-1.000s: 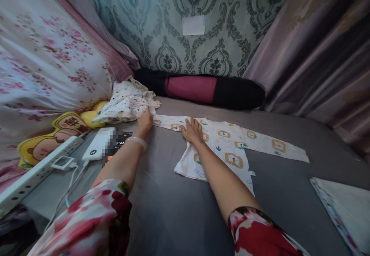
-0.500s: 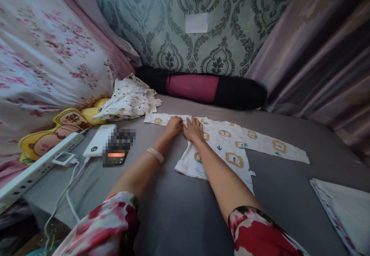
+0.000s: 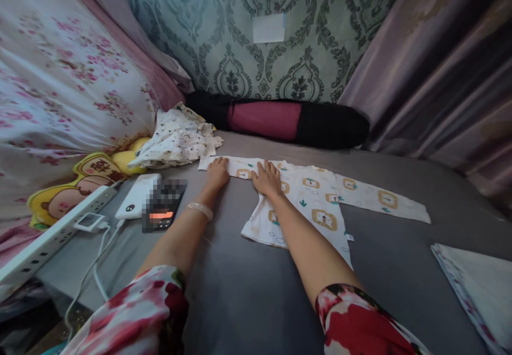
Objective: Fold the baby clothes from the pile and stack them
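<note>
A small white long-sleeved shirt [image 3: 298, 221] with yellow lion prints lies spread on a grey sheet, both sleeves stretched out sideways. My left hand [image 3: 218, 172] rests on the left sleeve near its cuff, fingers laid over the fabric. On the shirt's left shoulder, where that sleeve begins, my right hand [image 3: 267, 179] presses down with its fingers apart. The right sleeve [image 3: 386, 199] lies flat and untouched. Part of the shirt's body is hidden under my right forearm.
Left of me lie a crumpled patterned cloth [image 3: 176, 139], a yellow plush pillow [image 3: 56, 203], a white power strip [image 3: 52, 237], a white power bank [image 3: 138, 197] and a phone [image 3: 172, 205]. A black and maroon long bag [image 3: 264, 121] lies by the wall. Folded fabric [image 3: 480, 285] sits at right.
My left hand has slid left along the sleeve, from beside my right hand to near the cuff. My right hand has stayed on the shoulder.
</note>
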The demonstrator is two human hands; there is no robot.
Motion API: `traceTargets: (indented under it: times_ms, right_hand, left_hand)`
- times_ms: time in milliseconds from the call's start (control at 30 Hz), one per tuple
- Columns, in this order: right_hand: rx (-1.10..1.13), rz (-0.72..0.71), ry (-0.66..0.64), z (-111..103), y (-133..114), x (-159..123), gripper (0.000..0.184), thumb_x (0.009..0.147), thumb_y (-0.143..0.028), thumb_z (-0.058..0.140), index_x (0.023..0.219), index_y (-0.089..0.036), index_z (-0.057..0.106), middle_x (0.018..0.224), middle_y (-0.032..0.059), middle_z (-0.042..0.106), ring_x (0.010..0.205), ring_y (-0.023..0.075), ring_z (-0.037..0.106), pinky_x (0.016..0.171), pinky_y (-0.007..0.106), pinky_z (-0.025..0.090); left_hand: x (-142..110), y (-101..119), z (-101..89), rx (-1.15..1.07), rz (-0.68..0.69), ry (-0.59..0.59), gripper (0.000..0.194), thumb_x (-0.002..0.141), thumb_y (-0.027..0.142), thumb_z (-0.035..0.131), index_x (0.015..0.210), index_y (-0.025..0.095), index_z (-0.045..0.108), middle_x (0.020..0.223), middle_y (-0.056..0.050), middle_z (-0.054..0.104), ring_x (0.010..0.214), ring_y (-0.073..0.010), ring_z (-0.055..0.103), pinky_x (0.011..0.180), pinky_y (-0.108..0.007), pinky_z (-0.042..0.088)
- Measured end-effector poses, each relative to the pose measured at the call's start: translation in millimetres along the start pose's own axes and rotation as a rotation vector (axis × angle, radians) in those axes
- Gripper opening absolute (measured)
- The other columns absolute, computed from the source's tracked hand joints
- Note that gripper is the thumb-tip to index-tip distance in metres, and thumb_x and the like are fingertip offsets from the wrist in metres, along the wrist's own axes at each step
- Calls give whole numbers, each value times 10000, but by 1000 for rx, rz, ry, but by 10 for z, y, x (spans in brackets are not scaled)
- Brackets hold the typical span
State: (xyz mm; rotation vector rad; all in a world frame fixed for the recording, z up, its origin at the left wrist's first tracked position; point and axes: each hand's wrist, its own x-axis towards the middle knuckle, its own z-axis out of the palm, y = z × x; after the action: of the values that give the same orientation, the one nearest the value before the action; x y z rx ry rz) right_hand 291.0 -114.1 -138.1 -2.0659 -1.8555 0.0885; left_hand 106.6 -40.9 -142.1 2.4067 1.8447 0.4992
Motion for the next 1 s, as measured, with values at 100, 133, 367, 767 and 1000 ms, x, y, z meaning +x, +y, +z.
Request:
traceTargets:
  times_ms: [100, 133, 367, 767, 1000]
  right_hand:
    - [8, 3, -3, -2, -4, 2, 571, 962, -454, 376, 1446, -155, 430, 1531, 142, 349, 1404, 298, 269, 1126, 421, 185]
    - [10, 6, -9, -3, -6, 2, 568, 963, -456, 374, 1445, -161, 429, 1533, 135, 347, 1405, 295, 266, 1126, 420, 186]
    - [46, 15, -34, -50, -13, 3, 553, 964, -464, 381, 1427, -167, 445, 1544, 126, 331, 1418, 286, 254, 1143, 421, 176]
    - [123, 3, -162, -662, 519, -538, 546, 994, -379, 305, 1479, -131, 344, 1580, 136, 241, 1458, 232, 196, 1173, 419, 149]
    - [-61, 106, -150, -882, 1250, -1275, 591, 994, -415, 279, 1495, -102, 317, 1587, 154, 207, 1469, 273, 144, 1176, 480, 90]
  left_hand:
    - [1, -17, -24, 35, -56, 25, 497, 826, 109, 424, 1313, 162, 509, 1432, -161, 461, 1328, -294, 391, 1072, -455, 308]
    - [9, -24, -28, 31, -65, 35, 487, 821, 111, 426, 1297, 154, 522, 1414, -165, 478, 1314, -292, 408, 1067, -442, 317]
    - [32, -94, -31, -116, -88, 147, 397, 790, 86, 380, 1107, 136, 615, 1151, -137, 627, 1121, -239, 555, 981, -345, 410]
    - [-162, 100, -195, -23, -22, 243, 369, 857, 250, 414, 1137, 104, 605, 1148, -205, 557, 1130, -350, 492, 940, -471, 395]
    - [-291, 217, -185, -25, -23, 276, 349, 837, 216, 441, 1134, 122, 600, 1154, -194, 570, 1151, -357, 485, 921, -483, 383]
